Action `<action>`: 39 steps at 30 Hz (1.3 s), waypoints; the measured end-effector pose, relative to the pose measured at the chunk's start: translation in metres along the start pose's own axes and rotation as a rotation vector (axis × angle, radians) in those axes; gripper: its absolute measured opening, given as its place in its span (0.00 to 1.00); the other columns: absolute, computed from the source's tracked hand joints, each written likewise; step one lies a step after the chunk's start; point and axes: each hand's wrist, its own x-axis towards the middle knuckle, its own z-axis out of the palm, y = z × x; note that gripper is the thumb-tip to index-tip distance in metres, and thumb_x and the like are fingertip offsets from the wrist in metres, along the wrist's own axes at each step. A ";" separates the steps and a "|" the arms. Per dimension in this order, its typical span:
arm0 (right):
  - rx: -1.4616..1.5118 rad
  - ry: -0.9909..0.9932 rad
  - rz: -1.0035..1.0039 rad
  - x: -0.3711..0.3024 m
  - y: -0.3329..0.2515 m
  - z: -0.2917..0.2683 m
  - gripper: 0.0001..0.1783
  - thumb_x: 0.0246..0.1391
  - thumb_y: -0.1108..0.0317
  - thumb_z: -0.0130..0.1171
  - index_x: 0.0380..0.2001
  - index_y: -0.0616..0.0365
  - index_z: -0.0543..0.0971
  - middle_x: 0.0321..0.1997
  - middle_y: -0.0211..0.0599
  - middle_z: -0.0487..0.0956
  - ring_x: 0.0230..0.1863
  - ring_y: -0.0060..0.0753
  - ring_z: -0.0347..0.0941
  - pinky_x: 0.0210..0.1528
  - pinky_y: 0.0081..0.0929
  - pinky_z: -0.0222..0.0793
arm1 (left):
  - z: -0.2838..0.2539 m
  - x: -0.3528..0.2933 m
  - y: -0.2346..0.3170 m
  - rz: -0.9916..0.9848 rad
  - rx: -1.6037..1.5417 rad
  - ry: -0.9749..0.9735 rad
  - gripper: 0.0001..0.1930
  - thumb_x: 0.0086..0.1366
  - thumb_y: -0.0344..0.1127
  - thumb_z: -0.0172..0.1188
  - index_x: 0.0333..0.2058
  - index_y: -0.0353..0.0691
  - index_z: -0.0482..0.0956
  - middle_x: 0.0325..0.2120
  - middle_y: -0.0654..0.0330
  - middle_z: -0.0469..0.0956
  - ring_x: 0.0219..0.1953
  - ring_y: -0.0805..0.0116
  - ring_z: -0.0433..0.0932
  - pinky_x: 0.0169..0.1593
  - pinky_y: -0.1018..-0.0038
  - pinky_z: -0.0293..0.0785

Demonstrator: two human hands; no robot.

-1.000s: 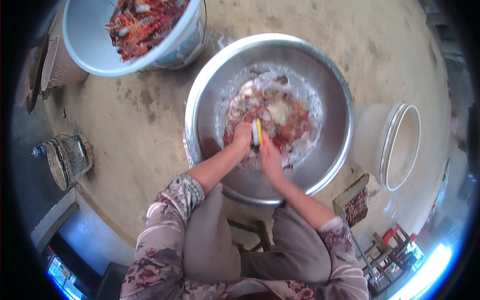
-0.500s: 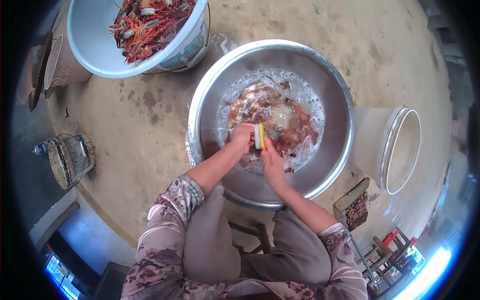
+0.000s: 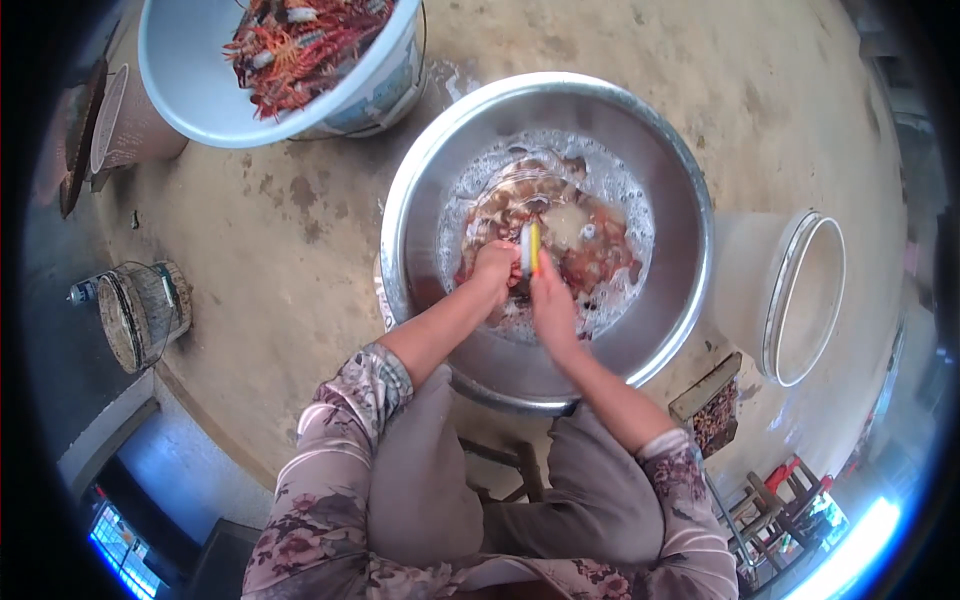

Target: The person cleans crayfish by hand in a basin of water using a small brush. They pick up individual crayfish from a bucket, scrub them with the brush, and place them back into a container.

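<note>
Over a wide steel basin (image 3: 405, 235) of foamy water, my two hands meet near the middle. My right hand (image 3: 553, 300) is closed around a scrub brush (image 3: 530, 248) with a yellow back and white bristles. The bristles face my left hand (image 3: 494, 268) and press close against its fingers. That hand is closed on what looks like a crayfish, mostly hidden by the fingers and the brush. Reddish-brown crayfish (image 3: 605, 250) lie in the water around and beyond both hands, blurred by ripples and bubbles.
A light-blue tub (image 3: 180, 60) heaped with red crayfish (image 3: 300, 50) stands at the far left. To the right lies a white bucket (image 3: 810, 300). Beside my right knee is a shallow box (image 3: 715, 405); a stained bucket (image 3: 150, 315) is at left.
Both hands stay together over the basin. The brush has shifted slightly up and right, and my right hand has moved with it. The whole view has shifted a little.
</note>
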 end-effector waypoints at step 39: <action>-0.241 -0.001 -0.015 0.027 0.027 -0.011 0.22 0.54 0.67 0.42 0.53 0.58 0.62 0.35 0.45 0.76 0.31 0.41 0.73 0.35 0.35 0.65 | 0.007 -0.017 -0.009 -0.174 0.049 -0.007 0.02 0.58 0.33 0.46 0.26 0.45 0.66 0.15 0.65 0.67 0.13 0.76 0.62 0.15 0.80 0.56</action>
